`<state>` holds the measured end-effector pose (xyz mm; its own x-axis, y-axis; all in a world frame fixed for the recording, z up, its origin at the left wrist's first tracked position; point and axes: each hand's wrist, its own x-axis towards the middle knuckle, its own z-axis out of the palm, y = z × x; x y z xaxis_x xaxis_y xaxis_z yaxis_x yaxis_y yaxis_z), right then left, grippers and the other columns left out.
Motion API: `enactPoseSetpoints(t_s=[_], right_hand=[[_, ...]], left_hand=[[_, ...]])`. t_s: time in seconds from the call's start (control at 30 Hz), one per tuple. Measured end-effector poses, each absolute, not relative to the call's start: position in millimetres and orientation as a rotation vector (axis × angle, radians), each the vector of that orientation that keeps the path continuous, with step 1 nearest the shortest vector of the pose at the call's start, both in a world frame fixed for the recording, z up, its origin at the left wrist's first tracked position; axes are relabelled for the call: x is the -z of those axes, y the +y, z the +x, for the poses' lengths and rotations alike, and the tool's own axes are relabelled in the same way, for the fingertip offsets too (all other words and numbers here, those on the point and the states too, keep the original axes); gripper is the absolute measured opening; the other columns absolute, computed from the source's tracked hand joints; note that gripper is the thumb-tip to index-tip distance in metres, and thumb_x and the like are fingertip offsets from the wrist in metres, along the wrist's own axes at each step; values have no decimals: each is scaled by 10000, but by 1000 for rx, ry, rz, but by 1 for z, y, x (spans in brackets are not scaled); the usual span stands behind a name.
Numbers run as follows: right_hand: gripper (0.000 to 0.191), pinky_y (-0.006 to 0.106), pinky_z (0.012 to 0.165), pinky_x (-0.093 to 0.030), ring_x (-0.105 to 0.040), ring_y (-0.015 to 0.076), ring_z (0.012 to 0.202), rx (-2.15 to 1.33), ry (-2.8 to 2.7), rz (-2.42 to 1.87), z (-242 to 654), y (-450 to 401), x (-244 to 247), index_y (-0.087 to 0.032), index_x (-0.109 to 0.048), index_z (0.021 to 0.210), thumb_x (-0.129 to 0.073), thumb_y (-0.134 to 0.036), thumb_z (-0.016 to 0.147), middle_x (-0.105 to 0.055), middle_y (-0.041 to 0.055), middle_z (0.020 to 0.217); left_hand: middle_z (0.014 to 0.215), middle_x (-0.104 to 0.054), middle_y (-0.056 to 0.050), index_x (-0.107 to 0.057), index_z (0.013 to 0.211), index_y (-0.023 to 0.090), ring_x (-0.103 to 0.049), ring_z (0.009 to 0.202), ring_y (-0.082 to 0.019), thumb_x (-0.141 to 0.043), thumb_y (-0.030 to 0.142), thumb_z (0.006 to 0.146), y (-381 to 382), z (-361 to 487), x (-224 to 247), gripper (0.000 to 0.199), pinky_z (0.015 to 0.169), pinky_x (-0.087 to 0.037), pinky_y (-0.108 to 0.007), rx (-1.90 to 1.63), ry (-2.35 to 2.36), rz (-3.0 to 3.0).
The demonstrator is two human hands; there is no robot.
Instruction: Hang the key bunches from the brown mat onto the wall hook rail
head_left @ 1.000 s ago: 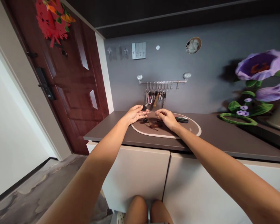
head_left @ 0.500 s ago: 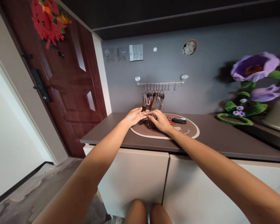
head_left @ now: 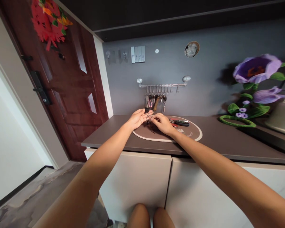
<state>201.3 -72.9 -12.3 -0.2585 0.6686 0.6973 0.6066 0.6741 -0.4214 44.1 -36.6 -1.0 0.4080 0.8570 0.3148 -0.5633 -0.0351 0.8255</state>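
Cradling keys [head_left: 146,110] in our left grip [head_left: 137,119]; right grip [head_left: 163,123], at 4 o'clock, seemingly pinching ring [head_left: 148,116]. Likely light, stiff; best held there.

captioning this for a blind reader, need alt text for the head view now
A person's left hand and right hand handle small metallic items above an oval mat on a dark counter. Behind, keys hang from a wall rail; purple flowers stand at right.
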Motion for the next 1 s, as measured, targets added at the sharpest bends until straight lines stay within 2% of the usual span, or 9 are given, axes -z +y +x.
enactPoseSetpoints(t_s=[0.5,0.63,0.77,1.0], right_hand=[[272,280,733,-390,-529,156,746,-116,-1667,-941,212,-70,11,-187,-618,776,-459,-408,766,-596,44,800],[283,274,721,-403,-533,153,745,-151,-1632,-917,214,-68,10,-184,-610,784,-461,-424,763,-598,44,806],[292,268,697,-416,-535,146,705,-237,-1574,-889,215,-68,8,-175,-595,773,-477,-441,748,-600,37,786],[269,252,677,-412,-522,133,667,-418,-1492,-811,217,-70,2,-176,-578,783,-519,-431,721,-586,11,722]], left_hand=[[836,-641,-98,-474,781,124,-619,869,-190,-500,117,787,-36,46,6,27,874,-418,-427,-1192,499,1033],[840,-635,-70,-462,846,147,-631,830,-181,-521,93,765,-39,47,5,113,855,-433,-421,-1168,568,1070],[834,-642,-71,-448,946,176,-635,806,-176,-551,135,755,-41,48,7,221,823,-454,-411,-1126,620,1151],[872,-641,-95,-504,958,159,-629,799,-162,-583,262,742,-41,56,11,253,808,-463,-369,-980,711,1347]])
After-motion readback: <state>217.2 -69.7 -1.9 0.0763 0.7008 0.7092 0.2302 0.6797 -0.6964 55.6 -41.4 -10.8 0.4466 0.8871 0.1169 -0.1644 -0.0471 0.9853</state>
